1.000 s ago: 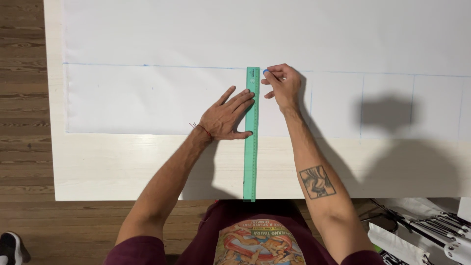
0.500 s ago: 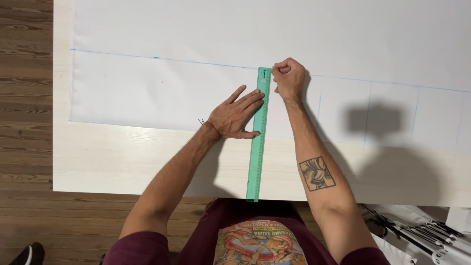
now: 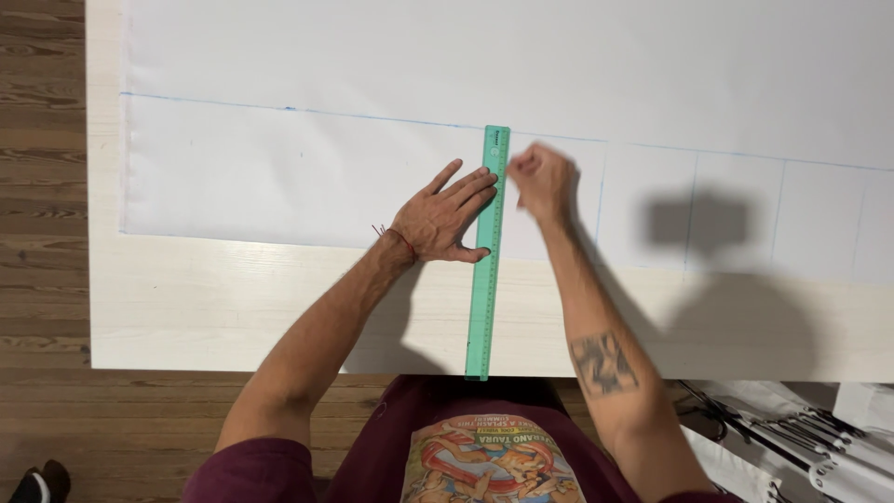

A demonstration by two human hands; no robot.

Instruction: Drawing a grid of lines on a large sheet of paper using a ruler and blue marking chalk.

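— What's going on at the table, from up top?

— A person leans over a pale wooden table [image 3: 233,307] that fills most of the frame. A big white sheet [image 3: 372,56] covers its upper part, with a thin blue line [image 3: 307,112] running across it from the upper left towards the right edge, and a few short blue lines dropping down from it on the right.

— And the green thing?

— A long green ruler [image 3: 488,251], just about centre frame. It stands nearly vertical in the picture, its top end touching the blue line, its bottom end reaching the near edge of the table.

— Which hand has it?

— The left hand [image 3: 445,216] lies flat, fingers spread and open, palm on the sheet just left of the ruler, with the fingertips pressing on the ruler's left edge. There's a red thread at that wrist.

— The other one?

— The right hand [image 3: 540,179] sits just right of the ruler, near its top, curled into a closed fist. It's blurred; I can't tell what it's pinching, if anything. It's close beside the ruler's right edge.

— Anything else around?

— Dark wooden floor [image 3: 42,186] down the left side, a shoe [image 3: 37,484] in the lower left corner, and some white metal rack or frame [image 3: 801,438] in the lower right corner.
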